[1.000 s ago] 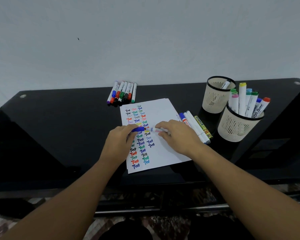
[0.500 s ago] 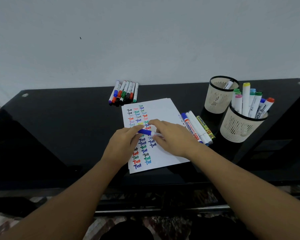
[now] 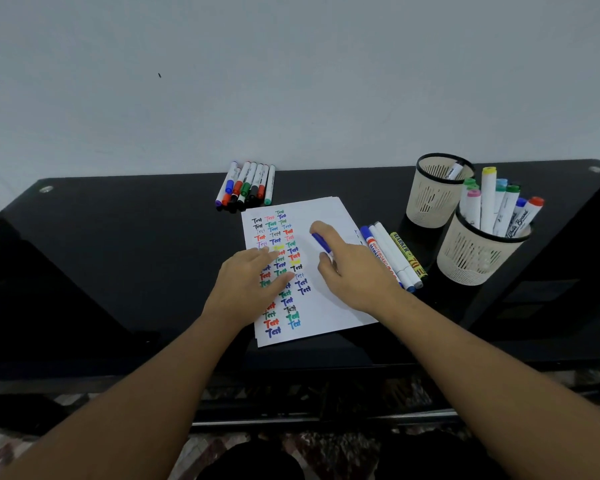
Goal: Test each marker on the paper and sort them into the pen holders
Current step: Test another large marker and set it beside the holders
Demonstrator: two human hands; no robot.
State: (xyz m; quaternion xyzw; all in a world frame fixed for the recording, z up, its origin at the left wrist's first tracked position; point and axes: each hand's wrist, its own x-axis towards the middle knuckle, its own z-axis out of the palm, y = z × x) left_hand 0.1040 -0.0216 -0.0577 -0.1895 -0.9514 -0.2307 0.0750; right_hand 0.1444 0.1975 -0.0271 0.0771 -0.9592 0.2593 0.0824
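Note:
My right hand holds a blue-capped marker above the white paper, cap pointing away from me between forefinger and thumb. My left hand rests flat on the paper's left part, fingers straight, over rows of coloured "Test" words. Two beige mesh pen holders stand at the right: the far holder has one marker in it, the near holder has several. A row of small markers lies beyond the paper. Three larger markers lie right of the paper.
Everything sits on a black glossy table against a pale wall. A dark panel rises at the right, close behind the near holder. The table's front edge runs just below the paper.
The cap has gone back onto the marker. My left hand let go and dropped flat onto the paper; my right hand lifted the capped marker up and to the right.

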